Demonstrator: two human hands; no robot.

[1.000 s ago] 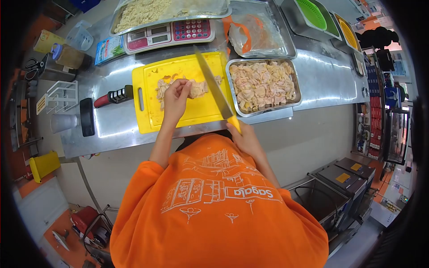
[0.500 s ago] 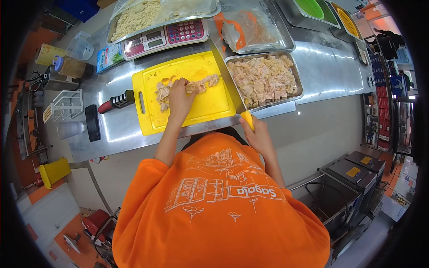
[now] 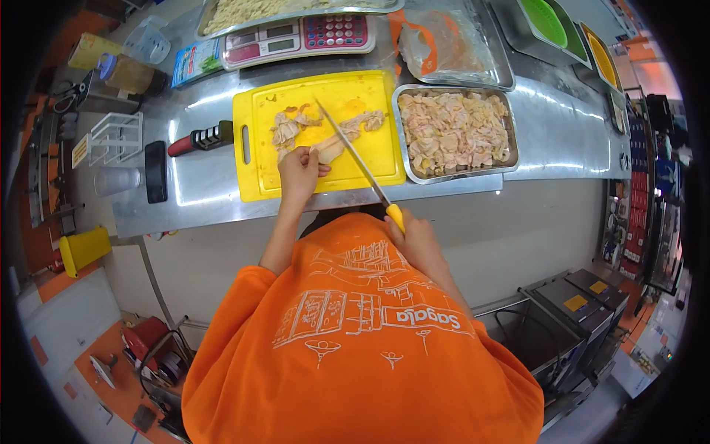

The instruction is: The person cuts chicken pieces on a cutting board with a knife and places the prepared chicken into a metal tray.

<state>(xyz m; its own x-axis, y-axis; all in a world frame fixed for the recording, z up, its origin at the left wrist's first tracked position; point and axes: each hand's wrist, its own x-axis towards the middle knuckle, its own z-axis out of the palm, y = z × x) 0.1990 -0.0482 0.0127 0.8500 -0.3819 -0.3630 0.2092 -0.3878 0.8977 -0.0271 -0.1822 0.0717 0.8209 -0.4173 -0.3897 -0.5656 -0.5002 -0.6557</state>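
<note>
On the yellow cutting board (image 3: 255, 174), my left hand (image 3: 302, 176) pinches the near end of a pale strip of chicken skin (image 3: 334, 148). My right hand (image 3: 417, 238) is wrapped round the yellow handle of a long knife (image 3: 362, 164). The blade slants up and left over the board and crosses the strip; whether its edge touches the skin I cannot tell. Another crumpled clump of skin (image 3: 287, 127) lies above my left hand, with small scraps around it. Right of the board, a metal tray (image 3: 515, 152) is filled with pieces of the same pale skin.
Behind the board stand a pink-and-white scale (image 3: 336, 33) and a tray of crumbly pale food (image 3: 296, 9). A plastic bag (image 3: 444, 48) lies at the back right. To the left are a knife sharpener (image 3: 200, 138), a black phone (image 3: 156, 172) and a plastic cup (image 3: 117, 180).
The knife has swung left from beside the tray to over the board. My left hand has drawn back toward me, and the skin strip lies more stretched out. The view has shifted slightly.
</note>
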